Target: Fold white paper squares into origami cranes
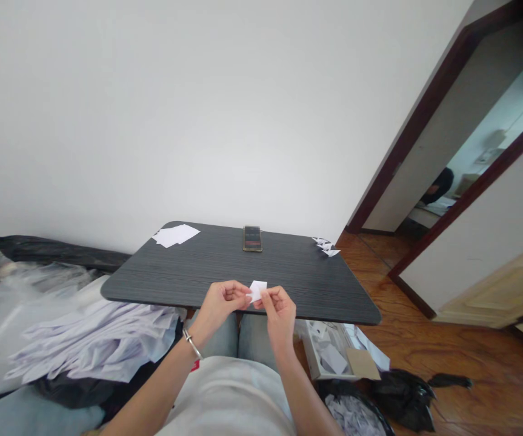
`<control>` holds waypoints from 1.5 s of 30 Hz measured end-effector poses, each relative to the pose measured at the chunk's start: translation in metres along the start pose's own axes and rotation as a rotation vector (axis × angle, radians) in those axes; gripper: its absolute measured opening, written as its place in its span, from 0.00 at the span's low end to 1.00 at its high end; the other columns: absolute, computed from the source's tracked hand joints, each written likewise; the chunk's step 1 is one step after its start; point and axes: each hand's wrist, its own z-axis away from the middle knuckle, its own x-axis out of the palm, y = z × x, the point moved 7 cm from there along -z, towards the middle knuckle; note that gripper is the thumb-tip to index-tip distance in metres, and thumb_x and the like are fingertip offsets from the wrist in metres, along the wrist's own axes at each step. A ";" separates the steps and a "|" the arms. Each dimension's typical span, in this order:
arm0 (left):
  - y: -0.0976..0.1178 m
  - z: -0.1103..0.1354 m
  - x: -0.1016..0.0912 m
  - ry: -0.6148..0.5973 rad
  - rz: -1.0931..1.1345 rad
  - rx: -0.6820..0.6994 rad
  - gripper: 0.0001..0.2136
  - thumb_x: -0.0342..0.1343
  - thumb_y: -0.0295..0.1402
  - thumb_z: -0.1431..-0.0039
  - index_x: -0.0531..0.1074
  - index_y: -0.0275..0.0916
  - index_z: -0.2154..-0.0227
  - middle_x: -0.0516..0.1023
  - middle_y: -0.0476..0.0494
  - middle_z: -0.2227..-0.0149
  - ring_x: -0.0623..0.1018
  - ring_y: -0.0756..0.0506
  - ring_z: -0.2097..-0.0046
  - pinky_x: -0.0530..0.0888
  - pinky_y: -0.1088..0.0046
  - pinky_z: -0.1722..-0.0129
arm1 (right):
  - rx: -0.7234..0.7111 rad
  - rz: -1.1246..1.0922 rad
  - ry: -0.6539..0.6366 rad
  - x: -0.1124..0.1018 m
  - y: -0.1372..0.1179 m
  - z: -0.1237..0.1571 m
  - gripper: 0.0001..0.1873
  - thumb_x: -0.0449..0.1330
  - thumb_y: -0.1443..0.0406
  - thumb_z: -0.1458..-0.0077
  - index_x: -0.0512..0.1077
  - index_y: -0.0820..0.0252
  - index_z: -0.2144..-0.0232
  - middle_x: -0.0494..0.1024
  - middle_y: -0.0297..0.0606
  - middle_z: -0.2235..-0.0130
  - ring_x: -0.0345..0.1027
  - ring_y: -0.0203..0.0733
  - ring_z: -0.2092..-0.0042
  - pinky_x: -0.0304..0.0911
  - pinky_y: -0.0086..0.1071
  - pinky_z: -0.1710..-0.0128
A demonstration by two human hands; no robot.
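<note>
So: left hand [219, 304] and right hand [280, 315] both narrow, fingertips pinching a small white paper slip [257, 291] from opposite sides, held just over the near edge of a dark woodgrain tabletop [225, 264], apparently to keep it taut. Farther out on the table: loose white sheets [174, 235] at left, a smartphone [252, 238] centre, small folded paper pieces [325, 246] at right.

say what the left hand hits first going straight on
The left hand meets the small white paper first, already at its fingertips; the right hand lies just beyond, though depth is unclear.
</note>
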 end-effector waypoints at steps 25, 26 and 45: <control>-0.002 0.002 0.002 -0.005 0.039 0.043 0.09 0.63 0.30 0.60 0.73 0.31 0.74 0.77 0.46 0.78 0.75 0.51 0.76 0.73 0.77 0.72 | 0.104 -0.072 -0.091 0.011 0.010 0.003 0.10 0.59 0.61 0.51 0.67 0.62 0.77 0.70 0.30 0.82 0.62 0.30 0.82 0.59 0.24 0.81; -0.001 0.002 0.001 0.007 0.043 0.044 0.09 0.63 0.30 0.60 0.73 0.31 0.74 0.77 0.47 0.78 0.75 0.51 0.76 0.73 0.78 0.72 | 0.082 -0.085 -0.082 0.010 0.007 0.003 0.08 0.59 0.61 0.51 0.66 0.61 0.73 0.70 0.28 0.82 0.63 0.31 0.82 0.60 0.24 0.81; -0.001 0.000 -0.002 0.029 -0.053 0.066 0.10 0.63 0.31 0.61 0.74 0.32 0.74 0.77 0.46 0.77 0.76 0.50 0.74 0.73 0.76 0.70 | 0.074 0.008 -0.081 0.001 0.007 -0.003 0.11 0.61 0.61 0.54 0.66 0.62 0.78 0.72 0.32 0.83 0.66 0.34 0.81 0.64 0.27 0.78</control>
